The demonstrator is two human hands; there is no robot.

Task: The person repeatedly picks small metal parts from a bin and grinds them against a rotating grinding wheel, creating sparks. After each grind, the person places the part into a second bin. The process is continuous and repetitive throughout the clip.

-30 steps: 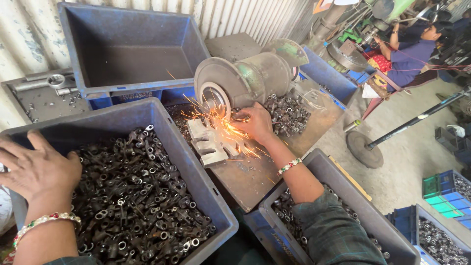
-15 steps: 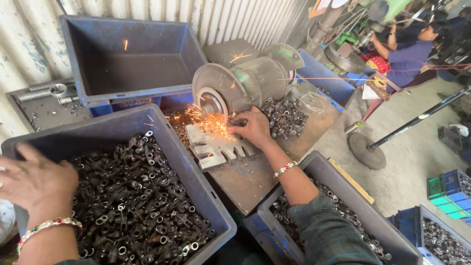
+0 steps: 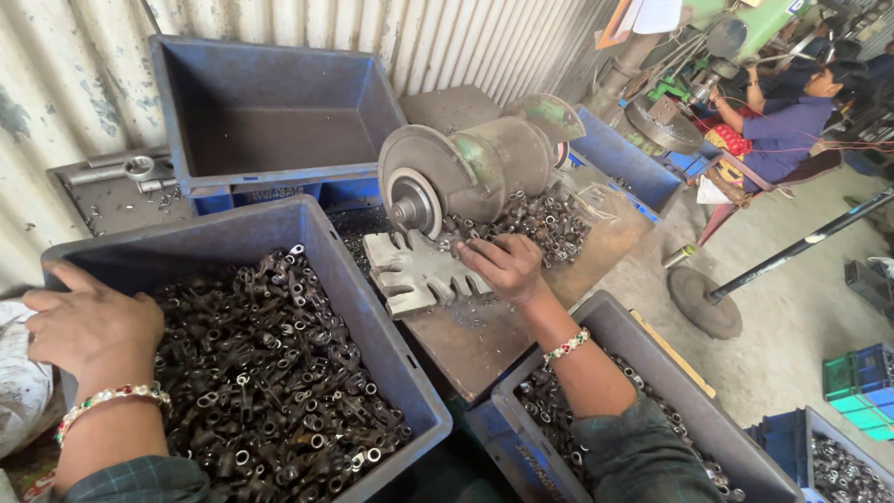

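My right hand (image 3: 507, 268) is curled at the toothed metal rest (image 3: 410, 275) just in front of the grinder wheel (image 3: 414, 191), pinching a small dark metal part that is mostly hidden by the fingers. No sparks show. My left hand (image 3: 93, 326) lies on the left rim of a blue crate (image 3: 358, 298) heaped with several small dark metal parts (image 3: 270, 373); its fingers drape over the rim and hold nothing that I can see. Both wrists wear beaded bracelets.
An empty blue crate (image 3: 270, 140) stands behind by the corrugated wall. More parts lie piled behind the grinder motor (image 3: 503, 158) and in a crate (image 3: 652, 345) at the lower right. A person in blue (image 3: 792, 116) sits at another machine at the far right.
The sparks at the wheel have stopped and my right hand has drawn slightly back from it. My left hand has slid from the parts toward the crate's left rim.
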